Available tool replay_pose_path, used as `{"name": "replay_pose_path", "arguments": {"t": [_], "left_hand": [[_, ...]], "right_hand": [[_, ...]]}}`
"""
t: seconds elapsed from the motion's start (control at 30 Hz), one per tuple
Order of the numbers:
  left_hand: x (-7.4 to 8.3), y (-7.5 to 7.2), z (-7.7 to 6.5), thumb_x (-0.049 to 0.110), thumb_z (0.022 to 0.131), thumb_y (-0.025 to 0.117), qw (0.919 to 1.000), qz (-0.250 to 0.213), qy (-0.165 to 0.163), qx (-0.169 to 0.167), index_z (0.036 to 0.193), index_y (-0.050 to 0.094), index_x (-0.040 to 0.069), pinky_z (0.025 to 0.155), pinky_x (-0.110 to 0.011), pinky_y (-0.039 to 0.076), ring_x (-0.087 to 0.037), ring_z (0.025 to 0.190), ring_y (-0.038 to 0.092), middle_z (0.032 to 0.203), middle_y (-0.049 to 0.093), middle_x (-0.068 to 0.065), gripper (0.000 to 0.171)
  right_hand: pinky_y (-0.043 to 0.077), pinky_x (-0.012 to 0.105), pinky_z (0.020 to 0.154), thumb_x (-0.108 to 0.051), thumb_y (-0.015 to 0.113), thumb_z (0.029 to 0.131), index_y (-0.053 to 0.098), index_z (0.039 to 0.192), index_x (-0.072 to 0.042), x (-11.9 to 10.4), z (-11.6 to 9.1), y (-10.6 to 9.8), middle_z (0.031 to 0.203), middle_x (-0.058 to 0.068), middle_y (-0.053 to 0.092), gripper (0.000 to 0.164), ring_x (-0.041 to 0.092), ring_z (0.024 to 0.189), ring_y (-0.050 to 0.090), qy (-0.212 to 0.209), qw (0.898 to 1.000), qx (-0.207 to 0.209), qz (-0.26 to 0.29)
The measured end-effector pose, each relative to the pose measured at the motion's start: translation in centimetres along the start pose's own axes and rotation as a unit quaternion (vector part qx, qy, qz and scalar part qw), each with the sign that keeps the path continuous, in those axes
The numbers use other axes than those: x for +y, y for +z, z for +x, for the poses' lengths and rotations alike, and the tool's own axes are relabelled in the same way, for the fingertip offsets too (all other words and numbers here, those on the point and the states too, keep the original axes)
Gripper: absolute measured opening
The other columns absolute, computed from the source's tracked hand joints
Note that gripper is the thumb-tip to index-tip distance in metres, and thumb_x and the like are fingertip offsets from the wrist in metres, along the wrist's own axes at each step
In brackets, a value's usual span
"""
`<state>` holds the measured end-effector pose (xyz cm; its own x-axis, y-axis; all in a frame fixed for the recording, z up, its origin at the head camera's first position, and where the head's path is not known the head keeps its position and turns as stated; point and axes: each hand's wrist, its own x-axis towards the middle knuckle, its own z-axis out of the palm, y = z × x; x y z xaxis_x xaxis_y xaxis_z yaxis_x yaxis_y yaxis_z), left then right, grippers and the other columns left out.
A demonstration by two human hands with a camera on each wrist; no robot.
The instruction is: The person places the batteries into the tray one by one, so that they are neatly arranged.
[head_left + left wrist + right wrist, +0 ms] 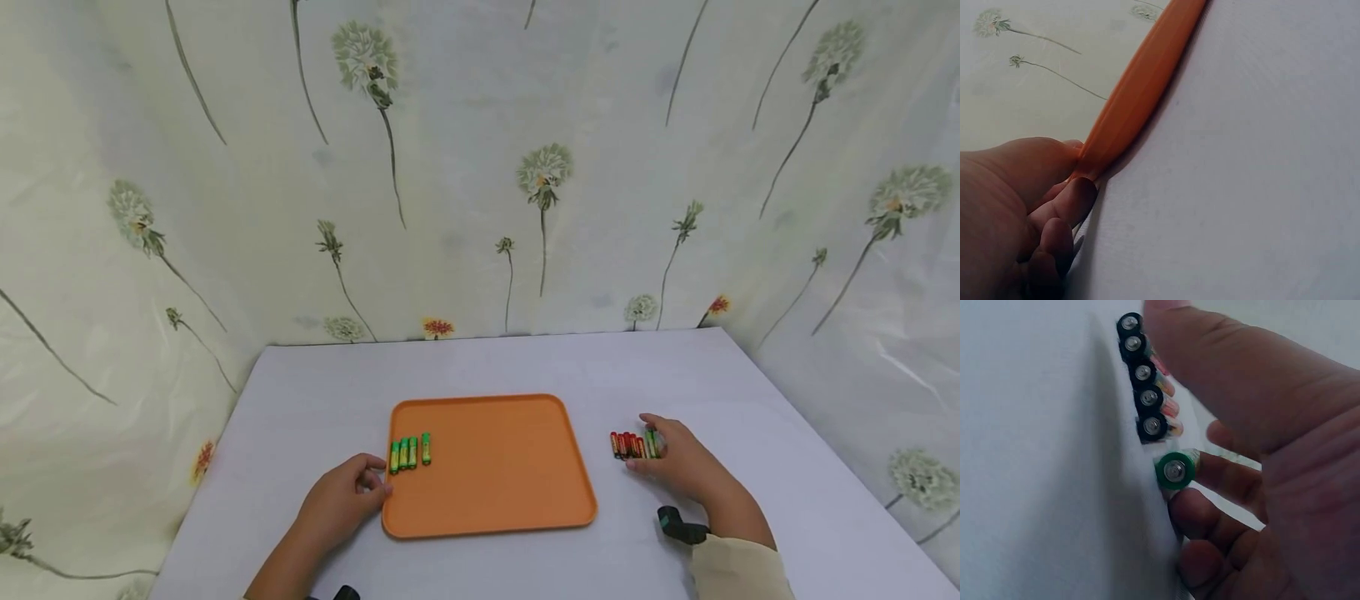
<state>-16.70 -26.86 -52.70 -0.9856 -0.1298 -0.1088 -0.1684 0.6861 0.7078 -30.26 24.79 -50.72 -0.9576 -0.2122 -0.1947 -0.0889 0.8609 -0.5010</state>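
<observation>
An orange tray (491, 467) lies on the table. My left hand (341, 504) pinches its left rim between thumb and fingers; the left wrist view shows the thumb against the tray's edge (1138, 94). Several green batteries (403, 454) lie upright-on in a row along the tray's left side, one slightly apart. Right of the tray is a row of red batteries (626, 445) with green ones (652, 443) at its right end. My right hand (678, 462) spans this row, thumb and forefinger spread. Up close, its fingers touch a green battery (1175, 470), while the thumb passes beside the black-ended red batteries (1142, 372).
A white-covered table (480, 367) bears everything. Behind and beside it hangs a pale curtain (450, 167) printed with dandelions. A small black wrist device (678, 525) sits at my right wrist, near a beige sleeve (738, 567).
</observation>
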Motion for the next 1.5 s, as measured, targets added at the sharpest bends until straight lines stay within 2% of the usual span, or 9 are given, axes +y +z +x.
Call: {"name": "replay_pose_path", "arguments": {"t": [0.1, 0.17, 0.23, 0.33, 0.5, 0.83, 1.07, 1.33, 1.5], "left_hand": [[-0.1, 0.0, 0.0, 0.035, 0.091, 0.081, 1.0, -0.002, 0.001, -0.002, 0.117, 0.07, 0.02, 0.067, -0.031, 0.04, -0.012, 0.072, 0.053, 0.083, 0.065, 0.013, 0.032], [-0.1, 0.1, 0.0, 0.035, 0.091, 0.081, 1.0, -0.004, 0.002, -0.004, 0.117, 0.07, 0.02, 0.067, -0.031, 0.041, -0.012, 0.072, 0.053, 0.083, 0.065, 0.013, 0.032], [-0.1, 0.1, 0.0, 0.035, 0.091, 0.081, 1.0, -0.004, 0.002, -0.004, 0.117, 0.07, 0.02, 0.067, -0.031, 0.041, -0.012, 0.072, 0.053, 0.084, 0.065, 0.013, 0.032], [-0.1, 0.1, 0.0, 0.035, 0.092, 0.081, 1.0, -0.005, 0.001, -0.004, 0.117, 0.07, 0.02, 0.067, -0.031, 0.04, -0.012, 0.072, 0.053, 0.084, 0.065, 0.013, 0.032], [-0.2, 0.0, 0.0, 0.034, 0.091, 0.081, 1.0, -0.004, -0.001, -0.003, 0.117, 0.07, 0.02, 0.065, -0.03, 0.04, -0.012, 0.071, 0.053, 0.084, 0.065, 0.013, 0.032], [-0.1, -0.1, -0.3, 0.035, 0.092, 0.081, 0.9999, -0.007, 0.009, -0.003, 0.118, 0.07, 0.021, 0.063, -0.029, 0.04, -0.011, 0.069, 0.053, 0.083, 0.065, 0.015, 0.032], [-0.1, -0.2, -0.3, 0.035, 0.092, 0.081, 0.9999, -0.009, 0.006, -0.004, 0.119, 0.07, 0.02, 0.064, -0.029, 0.041, -0.011, 0.069, 0.053, 0.084, 0.065, 0.015, 0.033], [-0.1, -0.2, -0.3, 0.035, 0.092, 0.081, 0.9999, -0.009, 0.006, -0.007, 0.119, 0.07, 0.02, 0.064, -0.029, 0.04, -0.011, 0.07, 0.053, 0.084, 0.064, 0.015, 0.032], [0.0, -0.3, -0.3, 0.035, 0.092, 0.081, 0.9999, -0.009, 0.007, -0.006, 0.119, 0.07, 0.02, 0.064, -0.029, 0.04, -0.011, 0.07, 0.053, 0.084, 0.064, 0.014, 0.032]], "right_hand": [[0.049, 0.05, 0.088, -0.057, 0.086, 0.08, 0.036, 0.159, -0.005, 0.4, -0.3, -0.3, 0.135, 0.024, 0.051, 0.107, 0.032, 0.106, 0.052, 0.013, 1.0, -0.015, 0.0], [0.049, 0.044, 0.083, -0.052, 0.087, 0.082, 0.037, 0.159, -0.006, 0.8, -0.4, -0.6, 0.127, 0.02, 0.055, 0.103, 0.03, 0.105, 0.054, 0.019, 1.0, -0.021, 0.003], [0.051, 0.045, 0.083, -0.046, 0.087, 0.083, 0.038, 0.159, -0.006, 1.0, -0.6, -0.9, 0.124, 0.019, 0.058, 0.099, 0.031, 0.107, 0.057, 0.025, 0.999, -0.027, 0.014], [0.054, 0.048, 0.086, -0.04, 0.087, 0.085, 0.038, 0.158, -0.006, 1.3, -0.8, -1.2, 0.129, 0.021, 0.06, 0.094, 0.033, 0.113, 0.06, 0.032, 0.999, -0.031, 0.03], [0.054, 0.05, 0.089, -0.03, 0.085, 0.088, 0.041, 0.156, -0.003, 1.3, -1.1, -1.2, 0.138, 0.024, 0.055, 0.085, 0.034, 0.117, 0.061, 0.03, 0.998, -0.03, 0.04], [0.051, 0.038, 0.077, -0.021, 0.082, 0.092, 0.049, 0.15, -0.005, 1.3, -0.5, -0.9, 0.135, 0.021, 0.053, 0.069, 0.028, 0.101, 0.057, 0.047, 0.999, -0.016, 0.016], [0.051, 0.039, 0.079, -0.021, 0.079, 0.094, 0.049, 0.148, 0.0, 1.4, -0.4, -0.7, 0.133, 0.021, 0.055, 0.065, 0.027, 0.099, 0.058, 0.023, 1.0, -0.011, 0.008], [0.054, 0.048, 0.086, -0.022, 0.08, 0.093, 0.05, 0.146, 0.002, 1.4, -0.5, -0.5, 0.132, 0.021, 0.061, 0.065, 0.028, 0.105, 0.063, 0.021, 1.0, 0.007, 0.004], [0.053, 0.047, 0.083, -0.025, 0.079, 0.094, 0.049, 0.146, 0.001, 1.2, -0.5, -0.8, 0.132, 0.02, 0.062, 0.066, 0.028, 0.103, 0.064, 0.033, 0.999, 0.025, 0.004]]}}
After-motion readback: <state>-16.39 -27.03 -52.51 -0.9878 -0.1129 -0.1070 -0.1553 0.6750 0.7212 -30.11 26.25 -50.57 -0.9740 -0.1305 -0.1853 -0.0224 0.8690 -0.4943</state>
